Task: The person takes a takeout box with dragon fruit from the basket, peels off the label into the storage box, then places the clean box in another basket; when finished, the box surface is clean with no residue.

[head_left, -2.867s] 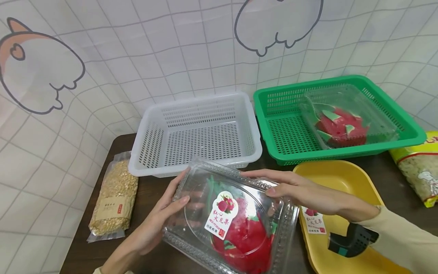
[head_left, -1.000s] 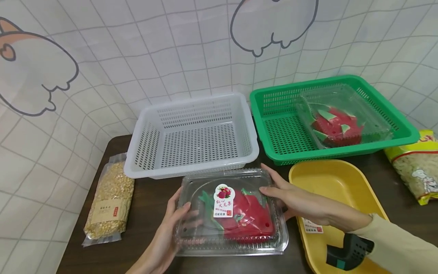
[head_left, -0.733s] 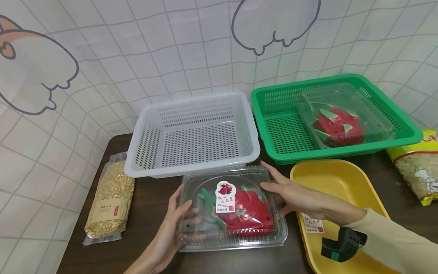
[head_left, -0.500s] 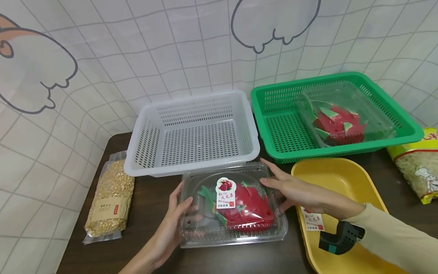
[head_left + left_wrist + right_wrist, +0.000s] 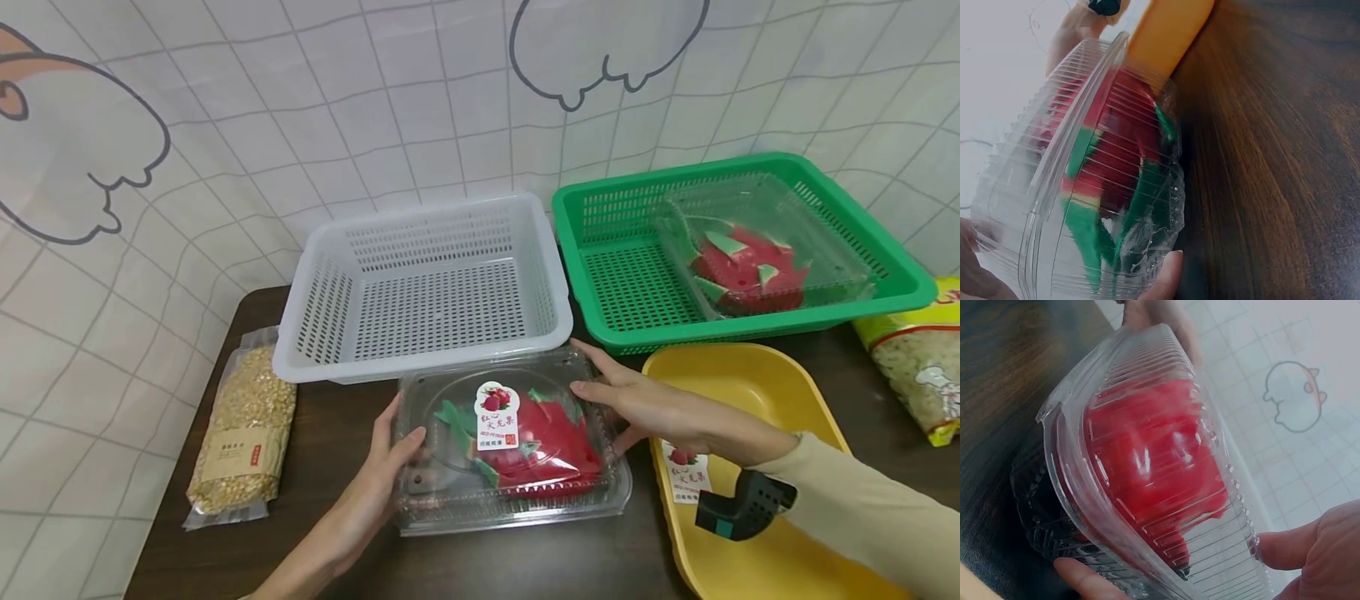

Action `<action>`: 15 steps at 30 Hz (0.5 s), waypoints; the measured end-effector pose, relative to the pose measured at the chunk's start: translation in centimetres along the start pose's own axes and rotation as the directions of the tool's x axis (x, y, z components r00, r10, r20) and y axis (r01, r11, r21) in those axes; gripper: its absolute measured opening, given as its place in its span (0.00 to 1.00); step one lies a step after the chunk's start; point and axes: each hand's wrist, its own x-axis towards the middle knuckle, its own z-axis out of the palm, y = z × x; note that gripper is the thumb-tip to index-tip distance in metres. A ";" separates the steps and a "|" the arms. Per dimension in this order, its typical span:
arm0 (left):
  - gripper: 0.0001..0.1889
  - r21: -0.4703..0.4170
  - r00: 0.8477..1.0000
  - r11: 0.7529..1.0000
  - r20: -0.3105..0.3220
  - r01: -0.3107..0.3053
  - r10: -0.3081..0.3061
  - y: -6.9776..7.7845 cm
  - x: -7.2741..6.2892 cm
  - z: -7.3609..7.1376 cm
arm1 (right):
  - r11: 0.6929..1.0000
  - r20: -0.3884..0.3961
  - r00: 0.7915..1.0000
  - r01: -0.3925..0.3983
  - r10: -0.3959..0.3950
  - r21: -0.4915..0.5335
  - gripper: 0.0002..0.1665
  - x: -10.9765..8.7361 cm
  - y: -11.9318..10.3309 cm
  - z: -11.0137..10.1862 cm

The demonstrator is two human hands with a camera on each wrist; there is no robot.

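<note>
A clear plastic clamshell box (image 5: pixel 438 454) with a red and green dragon fruit (image 5: pixel 558 458) inside is held between both hands, close over the dark table. A white label (image 5: pixel 497 417) is on its lid. My left hand (image 5: pixel 375 479) grips the box's left side, thumb on the lid edge. At the opposite side my right hand (image 5: pixel 637 404) grips it, thumb on the lid. In the left wrist view a fingertip (image 5: pixel 1169 272) shows at the box's underside. The right wrist view shows the thumb (image 5: pixel 1285 547) at the lid edge and a finger (image 5: pixel 1085 578) below.
Behind the box stands a white basket (image 5: pixel 420 358). A green basket (image 5: pixel 720 329) at the back right holds another boxed dragon fruit (image 5: pixel 757 271). A yellow tray (image 5: pixel 720 525) with a label (image 5: pixel 686 475) lies under the right forearm. Bags of grain (image 5: pixel 243 433) and pale food (image 5: pixel 918 358) flank them.
The box has turned from tilted to nearly level and come down nearer the table. Over the last second it has edged toward the white basket, both hands keeping their hold.
</note>
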 end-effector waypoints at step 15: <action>0.40 0.151 0.997 0.988 -0.064 -0.037 0.047 -0.2 -0.1 -0.2 | 0.997 0.026 1.000 0.018 -0.016 -0.069 0.50 0.3 0.1 -0.5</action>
